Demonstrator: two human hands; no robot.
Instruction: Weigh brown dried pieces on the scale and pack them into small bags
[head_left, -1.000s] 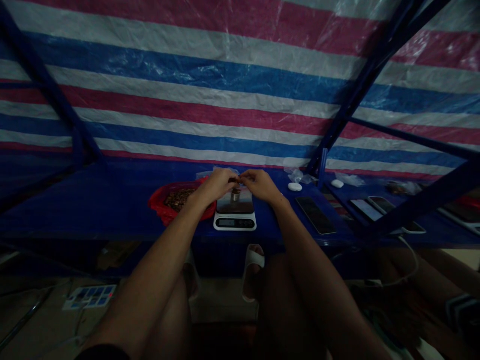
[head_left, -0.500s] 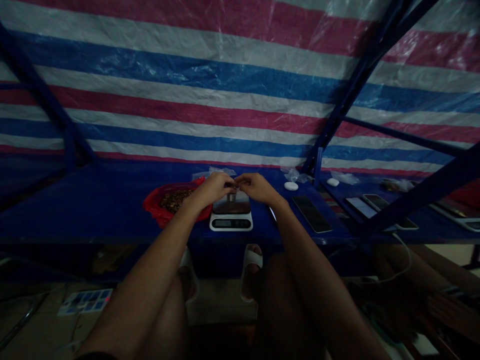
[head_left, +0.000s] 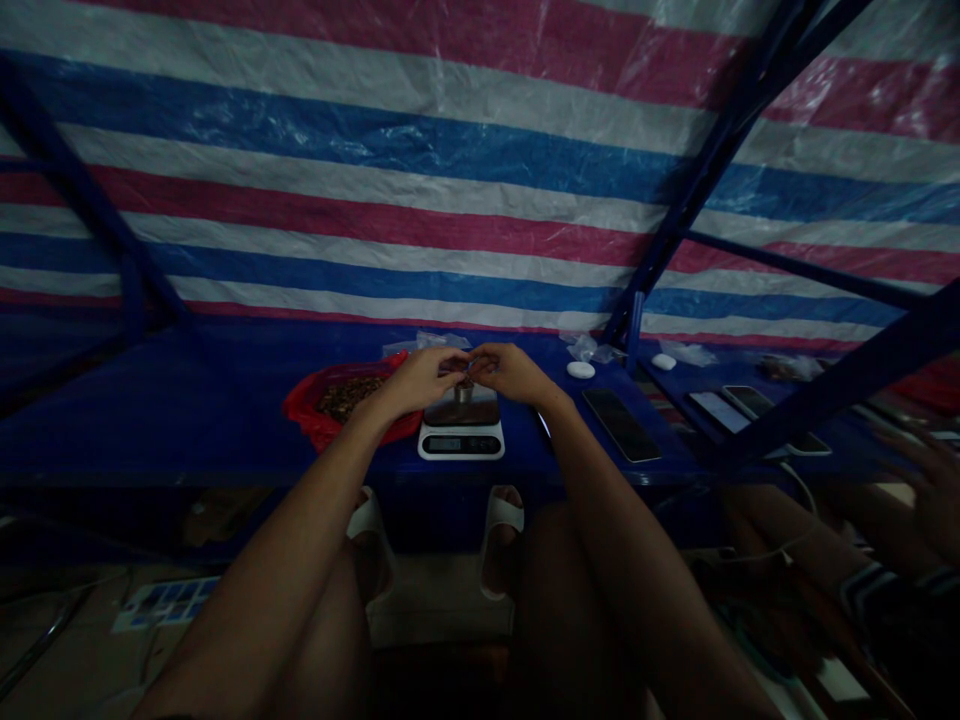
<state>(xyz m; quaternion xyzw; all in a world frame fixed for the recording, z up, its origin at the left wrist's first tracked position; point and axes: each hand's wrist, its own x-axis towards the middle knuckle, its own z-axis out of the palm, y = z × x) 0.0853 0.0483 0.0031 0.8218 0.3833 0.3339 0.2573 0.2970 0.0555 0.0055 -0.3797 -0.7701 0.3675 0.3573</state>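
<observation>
My left hand (head_left: pixel 421 377) and my right hand (head_left: pixel 511 372) meet fingertip to fingertip just above a small digital scale (head_left: pixel 461 438) on the blue table (head_left: pixel 187 420). Both hands pinch something tiny between them; I cannot make out what. A small metal cup (head_left: pixel 465 394) stands on the scale's platform right under the fingers. To the left of the scale lies a red plastic bag (head_left: pixel 319 425) holding a heap of small brown pieces (head_left: pixel 349 393), touching my left wrist.
A dark phone (head_left: pixel 621 424) lies right of the scale, with two more phones (head_left: pixel 739 408) farther right. Small white objects (head_left: pixel 580 370) and clear plastic bags (head_left: pixel 592 349) sit near the striped tarp wall. A blue frame post (head_left: pixel 636 325) stands there. Another person's hand (head_left: pixel 934 490) shows at far right.
My hands stay pinched together over the cup. Another person's hand has come into view at the far right edge.
</observation>
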